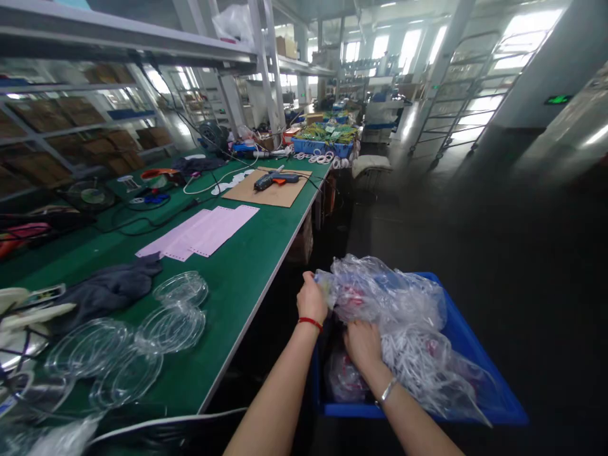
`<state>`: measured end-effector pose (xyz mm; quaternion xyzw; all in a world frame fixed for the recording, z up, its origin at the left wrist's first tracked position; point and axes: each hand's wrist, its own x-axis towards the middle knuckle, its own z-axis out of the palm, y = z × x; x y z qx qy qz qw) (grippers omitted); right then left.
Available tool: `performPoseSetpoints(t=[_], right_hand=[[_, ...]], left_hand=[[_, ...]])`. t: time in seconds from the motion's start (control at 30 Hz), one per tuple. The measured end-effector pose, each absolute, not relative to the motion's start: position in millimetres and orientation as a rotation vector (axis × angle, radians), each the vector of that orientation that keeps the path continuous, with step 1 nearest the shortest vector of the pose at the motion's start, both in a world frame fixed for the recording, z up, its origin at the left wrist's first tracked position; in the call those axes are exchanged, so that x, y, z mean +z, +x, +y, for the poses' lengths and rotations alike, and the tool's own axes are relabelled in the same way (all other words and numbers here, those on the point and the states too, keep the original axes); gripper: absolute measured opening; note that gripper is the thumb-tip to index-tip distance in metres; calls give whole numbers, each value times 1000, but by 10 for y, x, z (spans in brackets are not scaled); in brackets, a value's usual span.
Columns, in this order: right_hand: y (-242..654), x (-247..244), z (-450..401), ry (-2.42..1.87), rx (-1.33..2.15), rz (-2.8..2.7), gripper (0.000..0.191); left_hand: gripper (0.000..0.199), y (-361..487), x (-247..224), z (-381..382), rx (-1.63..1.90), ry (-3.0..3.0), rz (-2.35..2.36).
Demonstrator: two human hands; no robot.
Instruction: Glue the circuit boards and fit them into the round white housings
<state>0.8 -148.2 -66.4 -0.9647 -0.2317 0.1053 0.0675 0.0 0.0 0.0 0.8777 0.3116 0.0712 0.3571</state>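
Now my left hand (pixel 312 301) pinches the crumpled clear plastic bag (pixel 387 294) stretching rightward; my curled right hand (pixel 363 345) presses into it, grip unclear.

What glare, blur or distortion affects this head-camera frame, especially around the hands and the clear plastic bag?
Head view: wide-angle distortion bows the white metal shelving and green-topped workbench toward the frame edges; the far bright windows blow out; the clear plastic bag carries small glare highlights; the left hand and right hand look reasonably sharp.

Daylight pours through the far windows (pixel 408 45) with some glare, leaving the floor (pixel 475 266) dim, while wide-angle distortion bends the shelving (pixel 71 44) at the picture's edges.
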Motion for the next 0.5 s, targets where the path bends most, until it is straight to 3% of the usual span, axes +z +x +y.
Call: performPoseSetpoints(t=[0.13,0.33,0.43,0.5], right_hand=[[-40,-619,-1499,-2708,307,-601,18],[-428,-296,-1545,-2223,293,-516,43],[-848,-38,-1500,-1820,556,-471,66],[-1182,124,-1471,-1372,861,-329,68]], left_hand=[[29,-294,240,131,388,2069,696],[16,-1064,697,-9,503,1809,504],[17,-1580,884,-79,470,1729,455],[17,-1978,987,-89,444,1711,465]])
